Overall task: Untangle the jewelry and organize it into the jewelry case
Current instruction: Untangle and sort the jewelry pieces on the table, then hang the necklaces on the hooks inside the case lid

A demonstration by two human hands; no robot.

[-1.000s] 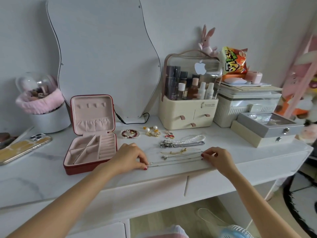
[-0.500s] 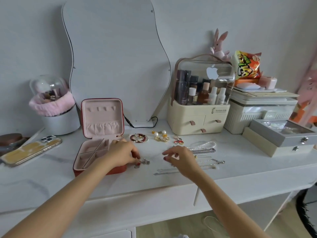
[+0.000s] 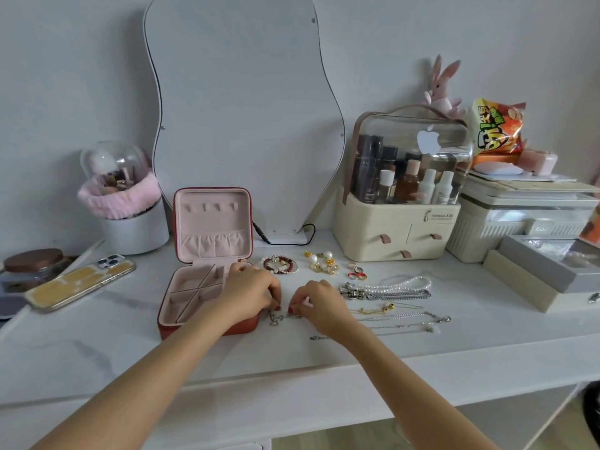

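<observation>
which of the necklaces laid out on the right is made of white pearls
The pearl necklace, farthest back in the row; the chains in front of it are thin silver or gold metal.

Front strip of tabletop (image 3: pixel 136 362) bare, free approach from near edge. Jewelry case (image 3: pixel 207 287) open w/ lid upright blocks left-center; necklaces (image 3: pixel 396 303) laid out right, cosmetics organizer (image 3: pixel 402 203) + mirror (image 3: pixel 243 108) wall off rear.

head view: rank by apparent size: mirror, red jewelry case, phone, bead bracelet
1. mirror, by far the largest.
2. jewelry case, open.
3. phone, clearly less than the case.
4. bead bracelet, smallest.
All stand at similar depth on the table, so nearness barely skews the order.
</observation>
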